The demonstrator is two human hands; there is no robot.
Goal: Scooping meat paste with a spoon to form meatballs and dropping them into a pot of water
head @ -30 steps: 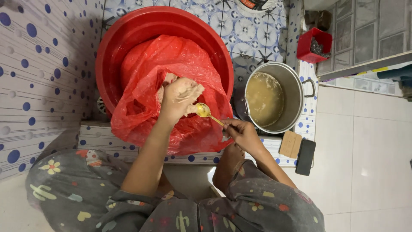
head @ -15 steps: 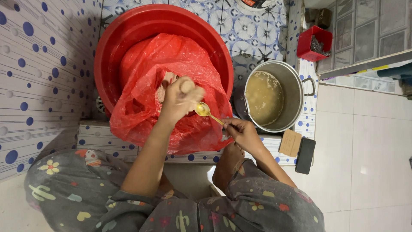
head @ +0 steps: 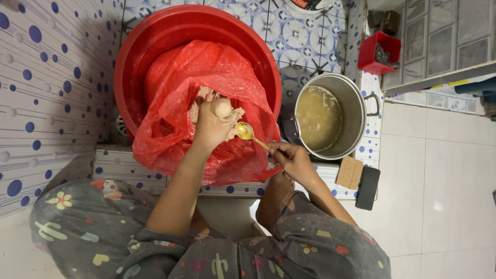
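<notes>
My left hand (head: 211,126) is closed around pale dough, and a round ball of dough (head: 223,108) bulges out between thumb and fingers. It hovers over the mouth of a red plastic bag (head: 175,93) that holds more dough and lies in a big red basin (head: 155,41). My right hand (head: 292,159) pinches the handle of a gold spoon (head: 245,130), whose bowl sits just right of the dough ball, close to my left hand.
A steel pot (head: 356,111) of murky beige liquid stands right of the basin. A small red box (head: 380,51) sits beyond it. A brown pad (head: 349,172) and a dark phone (head: 367,187) lie on the tiled ledge by my right arm.
My left hand has squeezed a rounder dough ball out at its top. The spoon has stayed beside it, shifting only slightly.
</notes>
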